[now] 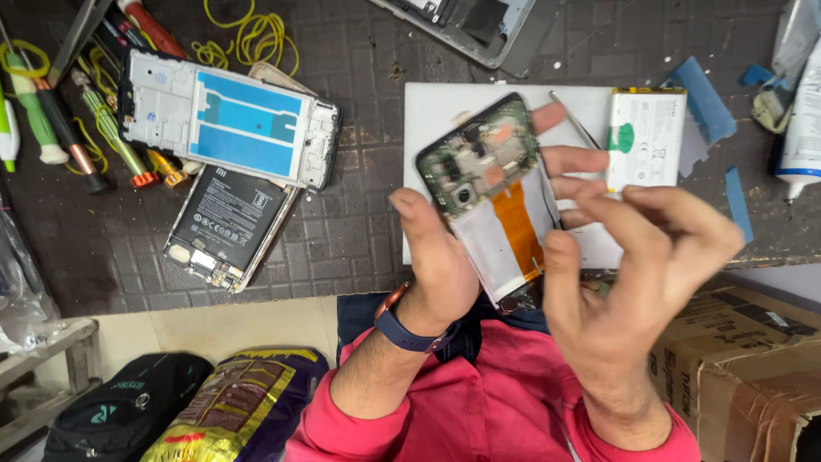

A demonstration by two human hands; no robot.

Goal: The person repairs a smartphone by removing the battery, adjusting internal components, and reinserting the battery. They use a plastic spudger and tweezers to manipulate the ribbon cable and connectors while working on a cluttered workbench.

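My left hand [440,257] grips an opened phone [492,192] with its back off, showing a green circuit board, a camera and an orange flex cable over the empty battery bay. My right hand [637,274] hovers just right of the phone, fingers curled and apart, thumb near the phone's lower edge, holding nothing that I can see. Both wrists wear pink sleeves; the left wrist carries a dark blue band. A white battery [646,137] lies on a white mat [428,128] behind the phone, next to metal tweezers [575,120].
Another phone frame with blue film [227,120] rests over an opened phone [227,227] at left. Screwdrivers [94,128] and yellow rubber bands [252,38] lie at far left. A cardboard box [753,359] stands at lower right, bags [239,402] at lower left, a white tube [804,120] at right.
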